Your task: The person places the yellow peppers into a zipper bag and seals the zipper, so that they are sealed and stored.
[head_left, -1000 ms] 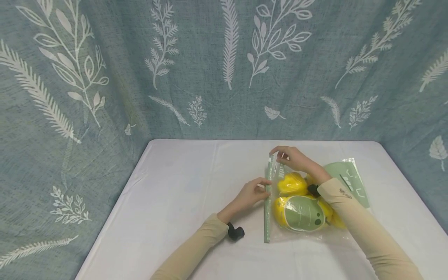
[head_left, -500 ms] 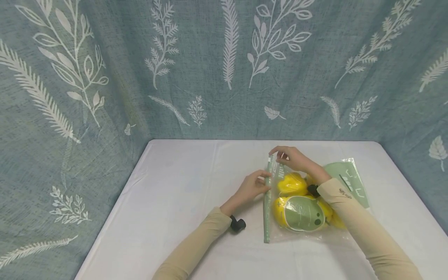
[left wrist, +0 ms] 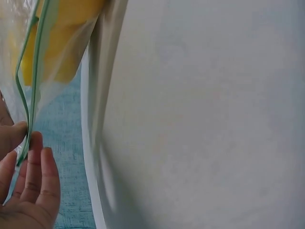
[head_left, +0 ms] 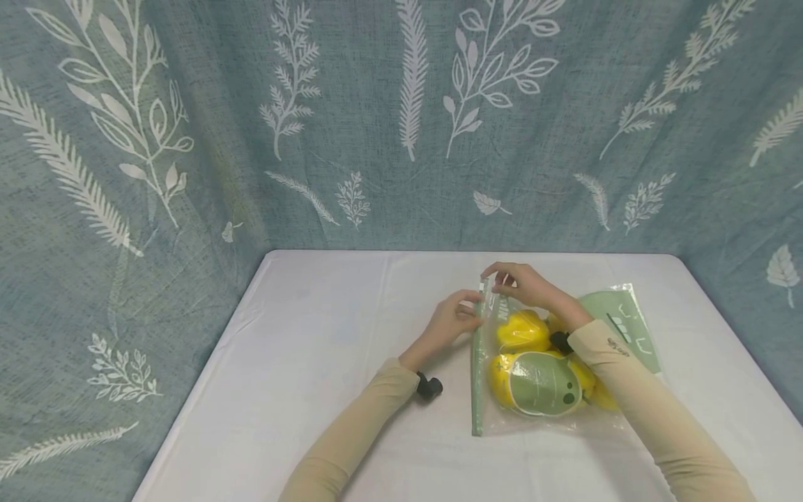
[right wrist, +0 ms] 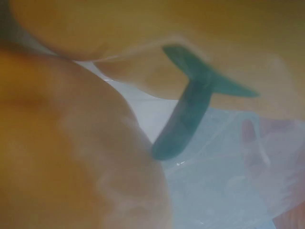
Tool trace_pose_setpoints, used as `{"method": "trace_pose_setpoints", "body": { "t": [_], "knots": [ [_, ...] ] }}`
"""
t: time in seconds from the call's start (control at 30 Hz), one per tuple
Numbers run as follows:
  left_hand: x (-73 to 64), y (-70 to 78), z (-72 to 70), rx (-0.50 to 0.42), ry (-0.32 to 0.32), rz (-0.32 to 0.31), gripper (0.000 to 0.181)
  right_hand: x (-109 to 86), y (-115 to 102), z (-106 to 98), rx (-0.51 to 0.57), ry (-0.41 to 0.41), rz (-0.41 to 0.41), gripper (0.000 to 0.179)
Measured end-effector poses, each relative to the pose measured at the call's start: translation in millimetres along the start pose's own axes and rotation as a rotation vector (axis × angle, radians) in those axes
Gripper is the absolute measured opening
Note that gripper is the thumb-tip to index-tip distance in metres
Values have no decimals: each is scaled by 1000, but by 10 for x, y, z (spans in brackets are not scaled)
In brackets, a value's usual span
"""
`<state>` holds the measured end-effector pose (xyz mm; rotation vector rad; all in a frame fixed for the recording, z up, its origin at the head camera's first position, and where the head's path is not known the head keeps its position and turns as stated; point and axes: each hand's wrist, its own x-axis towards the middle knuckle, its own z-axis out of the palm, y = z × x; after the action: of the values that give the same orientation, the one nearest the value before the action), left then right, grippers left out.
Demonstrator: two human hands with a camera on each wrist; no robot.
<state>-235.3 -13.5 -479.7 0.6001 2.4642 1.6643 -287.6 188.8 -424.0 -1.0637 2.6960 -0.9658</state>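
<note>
A clear zip bag lies on the table with its green-edged mouth toward the left. Inside it are yellow bell peppers, one behind a printed green patch. A dark green stem shows close up through the plastic in the right wrist view. My left hand pinches the green zip strip near its far end. My right hand grips the far corner of the bag, just beyond. In the left wrist view, two green strip edges stand apart and come together at the fingertips.
The white-covered table reaches back to a blue-green leaf-patterned curtain. A green printed panel lies at the right, partly behind the right forearm. A small black camera sits at the left wrist.
My left hand has slid along the zip strip toward the far end, closer to the right hand. The right hand and the peppers have barely moved.
</note>
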Motion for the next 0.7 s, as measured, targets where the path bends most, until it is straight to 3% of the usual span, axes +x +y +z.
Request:
{"method": "trace_pose_setpoints", "body": {
  "t": [0.17,0.4,0.7],
  "knots": [
    [42,44,-14,-34,0,0,46,-7,12,1,30,2,11,30],
    [-1,282,-105,-95,-25,42,45,1,44,12,63,-5,-26,33],
    [59,263,-119,-110,-30,87,48,29,67,14,164,-47,4,33]
  ]
}}
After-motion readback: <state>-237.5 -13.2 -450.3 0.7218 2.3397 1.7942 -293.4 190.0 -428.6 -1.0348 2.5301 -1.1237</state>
